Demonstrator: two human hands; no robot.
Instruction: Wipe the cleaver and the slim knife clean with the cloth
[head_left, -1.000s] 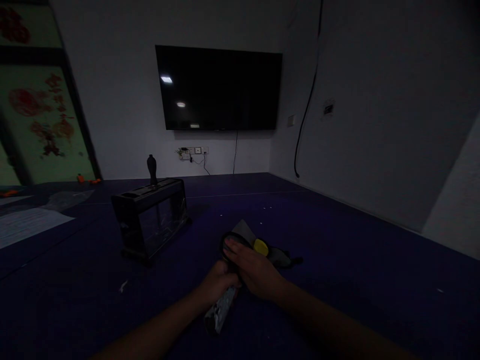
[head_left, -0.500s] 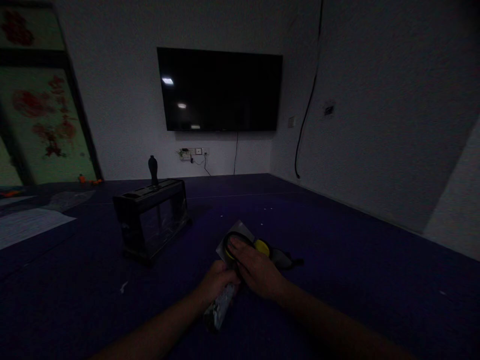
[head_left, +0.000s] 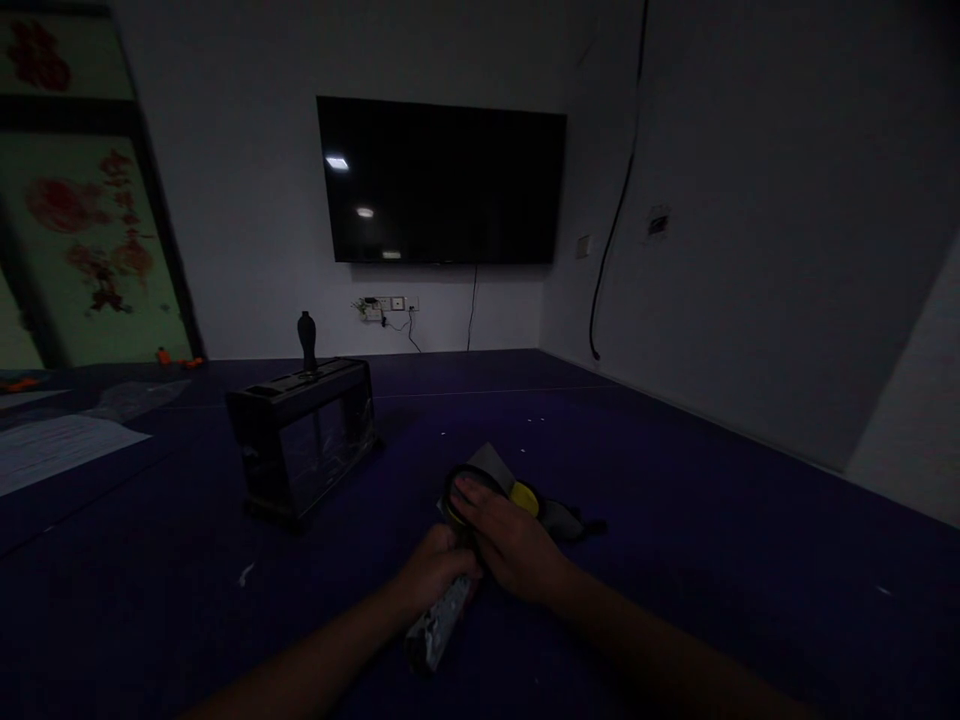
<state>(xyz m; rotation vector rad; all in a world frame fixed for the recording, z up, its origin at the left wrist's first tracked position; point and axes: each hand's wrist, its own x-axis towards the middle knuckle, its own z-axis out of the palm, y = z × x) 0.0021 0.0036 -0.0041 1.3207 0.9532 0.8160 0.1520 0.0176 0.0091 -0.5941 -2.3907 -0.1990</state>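
My left hand (head_left: 437, 572) is wrapped round a mottled grey-and-white bar or handle (head_left: 441, 625), whose lower end sticks out below the fist. My right hand (head_left: 514, 535) lies over a round black-rimmed piece with some yellow on it (head_left: 452, 497), its fingers stretched across the top and its thumb hidden. A flat grey plate (head_left: 490, 462) shows its corner beyond the fingers. How plate, round piece and bar join is covered by the hands. Just past my right hand lie a yellow round part (head_left: 524, 496) and a dark grey item with a thin end (head_left: 564, 520).
A black frame-like box (head_left: 300, 430) stands on the purple-blue floor (head_left: 675, 580) to the left, with a dark vase-shaped piece (head_left: 307, 340) on top. Paper (head_left: 60, 445) and clear plastic (head_left: 139, 398) lie farther left. A television (head_left: 442, 180) hangs behind. Small white scraps dot the floor.
The plate and round piece have shifted very slightly, while both hands keep nearly the same place and hold. The picture is a little sharper now.
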